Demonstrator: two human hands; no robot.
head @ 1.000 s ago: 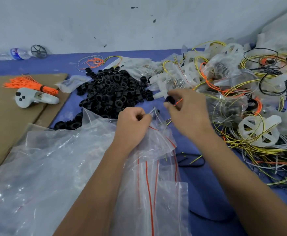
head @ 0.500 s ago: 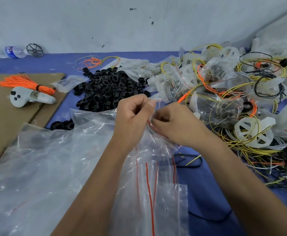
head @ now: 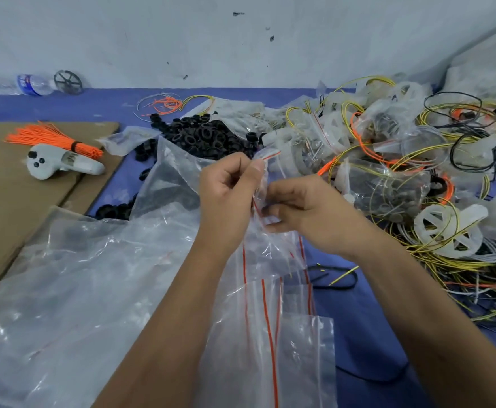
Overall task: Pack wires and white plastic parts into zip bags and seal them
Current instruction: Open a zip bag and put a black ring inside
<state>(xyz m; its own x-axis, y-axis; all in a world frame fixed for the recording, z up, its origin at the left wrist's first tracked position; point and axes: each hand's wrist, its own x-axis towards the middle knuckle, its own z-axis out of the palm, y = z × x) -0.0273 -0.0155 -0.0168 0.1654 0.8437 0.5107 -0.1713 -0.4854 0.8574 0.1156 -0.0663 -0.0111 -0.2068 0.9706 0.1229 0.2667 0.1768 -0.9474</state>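
Both hands had closed in on the bag's mouth since a second ago, when the right hand [head: 314, 213] was out by the wire pile with a small black piece between its fingertips; what became of that piece, the view did not tell. Left hand [head: 229, 189] was curled tight, thumb and forefinger pinching the top edge of a small zip bag [head: 265, 245] at its red seal line. Right hand's fingers were bent in against the same bag just below, gripping the film beside the left. That bag hung above a loose stack of more red-striped zip bags [head: 285, 334] spread over the blue mat [head: 358, 319]. A big clear plastic sheet [head: 79, 290] lay crumpled to the left. Beyond the hands sat a heap of black rings [head: 205, 136]. Off to the right, tangled yellow, orange and black wires [head: 446, 254] mixed with white plastic parts [head: 446, 231] and filled bags. A white controller [head: 61, 164] and an orange wire bundle [head: 55, 138] rested on cardboard [head: 11, 201].
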